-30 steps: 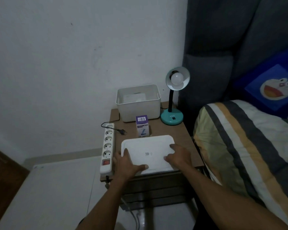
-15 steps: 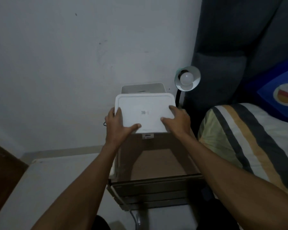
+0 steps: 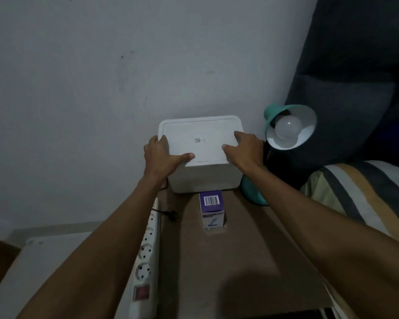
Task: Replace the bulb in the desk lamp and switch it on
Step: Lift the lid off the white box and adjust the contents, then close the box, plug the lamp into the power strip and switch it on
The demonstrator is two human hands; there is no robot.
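A teal desk lamp [image 3: 290, 130] stands at the back right of the bedside table, unlit, with a white bulb [image 3: 288, 128] in its shade. A white lid [image 3: 199, 139] lies on top of the white storage box [image 3: 205, 179] against the wall. My left hand [image 3: 162, 155] grips the lid's left edge and my right hand [image 3: 245, 149] grips its right edge. A purple and white bulb carton [image 3: 212, 209] stands upright just in front of the box.
A white power strip [image 3: 145, 259] with a red switch lies along the table's [image 3: 228, 261] left edge, a black plug [image 3: 172, 214] loose beside it. A striped bed cover [image 3: 359, 199] and dark headboard [image 3: 355, 77] lie to the right, with a white surface [image 3: 32, 261] lower left.
Both hands lifted the lid from the front of the table and carried it back onto the storage box. The bulb carton, hidden behind the raised lid, shows again.
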